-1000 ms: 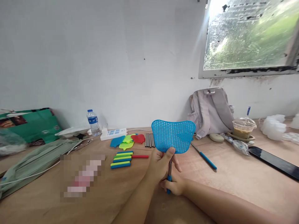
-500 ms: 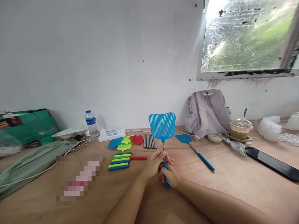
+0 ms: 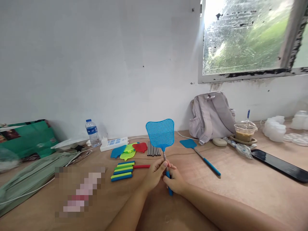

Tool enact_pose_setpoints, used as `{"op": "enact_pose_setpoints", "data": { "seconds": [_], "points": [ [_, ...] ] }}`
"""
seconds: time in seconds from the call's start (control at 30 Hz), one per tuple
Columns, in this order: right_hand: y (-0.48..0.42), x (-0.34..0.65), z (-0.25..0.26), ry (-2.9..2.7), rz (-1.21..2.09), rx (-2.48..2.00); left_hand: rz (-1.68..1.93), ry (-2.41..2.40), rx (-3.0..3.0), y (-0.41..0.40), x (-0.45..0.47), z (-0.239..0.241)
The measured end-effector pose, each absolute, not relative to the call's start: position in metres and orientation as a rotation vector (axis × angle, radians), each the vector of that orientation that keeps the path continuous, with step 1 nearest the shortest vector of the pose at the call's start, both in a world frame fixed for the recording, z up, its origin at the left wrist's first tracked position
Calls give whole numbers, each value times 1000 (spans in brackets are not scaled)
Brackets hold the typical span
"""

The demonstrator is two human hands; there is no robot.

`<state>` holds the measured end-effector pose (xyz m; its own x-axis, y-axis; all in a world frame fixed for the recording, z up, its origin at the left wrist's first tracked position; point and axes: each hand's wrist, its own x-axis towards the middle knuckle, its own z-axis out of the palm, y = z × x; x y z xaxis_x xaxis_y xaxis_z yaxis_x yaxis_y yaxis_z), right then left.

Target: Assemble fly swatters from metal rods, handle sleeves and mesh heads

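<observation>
I hold a blue fly swatter (image 3: 160, 134) upright over the wooden table (image 3: 240, 189). My right hand (image 3: 176, 182) is wrapped round its blue grip. My left hand (image 3: 156, 174) pinches the thin metal rod just above the grip. The mesh head stands a little above my hands. A second blue fly swatter (image 3: 199, 152) lies flat on the table to the right. To the left lie loose swatter heads (image 3: 128, 149) in blue, green and red, coloured handles (image 3: 123, 170) and a row of metal rods (image 3: 153, 149).
A grey backpack (image 3: 211, 116) leans on the wall. An iced drink cup (image 3: 244, 131), white containers (image 3: 274, 129) and a black tablet (image 3: 280, 165) are at the right. A water bottle (image 3: 91, 132), power strip (image 3: 113, 143), green bag (image 3: 26, 138) and green cloth (image 3: 29, 175) are at the left.
The swatter's rod has been drawn out: the head moved up and away from my hands. My left hand slid from the head's base down to the rod near the grip.
</observation>
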<state>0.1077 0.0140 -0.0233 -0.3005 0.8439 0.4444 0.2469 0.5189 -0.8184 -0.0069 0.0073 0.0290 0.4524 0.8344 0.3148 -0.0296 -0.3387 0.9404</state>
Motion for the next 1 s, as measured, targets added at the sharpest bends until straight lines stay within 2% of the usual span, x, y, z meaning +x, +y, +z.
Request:
{"op": "enact_pose_setpoints", "data": {
  "seconds": [0.13,0.4,0.83,1.0],
  "points": [
    [13,121,-15,-1951,717,-937,1007,814,1770,12,-32,25],
    [26,164,-15,-2121,616,-1144,1012,1180,2422,24,-63,3],
    [29,190,2,-2377,154,-1405,1063,1604,2513,41,-86,-1],
    [37,227,9,-2177,-149,-1477,1070,1718,2515,40,-95,-3]
  ]
}}
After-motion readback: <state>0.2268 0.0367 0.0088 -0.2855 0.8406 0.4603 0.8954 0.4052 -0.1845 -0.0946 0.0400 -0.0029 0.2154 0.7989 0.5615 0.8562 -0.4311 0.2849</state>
